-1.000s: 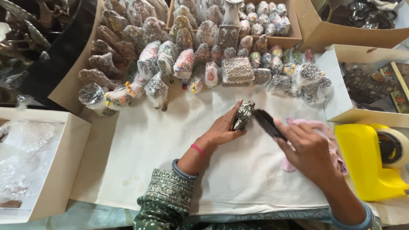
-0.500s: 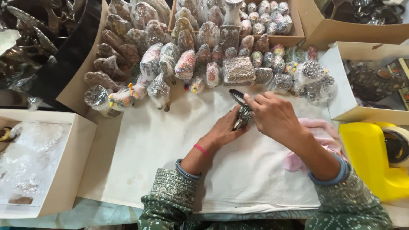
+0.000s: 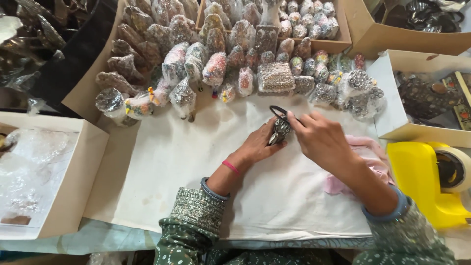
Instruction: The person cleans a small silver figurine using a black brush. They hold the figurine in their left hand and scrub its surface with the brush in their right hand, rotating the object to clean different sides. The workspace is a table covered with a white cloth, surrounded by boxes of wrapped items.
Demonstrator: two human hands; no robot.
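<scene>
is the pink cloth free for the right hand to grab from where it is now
Probably yes: the pink cloth lies bare beside the right forearm, nothing on it, but the right hand already grips a black brush.

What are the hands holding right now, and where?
Left hand grips the small metal figurine around its lower body; right hand holds the dark brush by its handle end.

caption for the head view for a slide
Left hand holds a metal figurine while right hand brushes it.

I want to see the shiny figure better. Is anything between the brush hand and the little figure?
Nothing visible is in the way. The right hand holds the black brush right at the small metal figure, which the left hand grips over the white cloth.
</scene>
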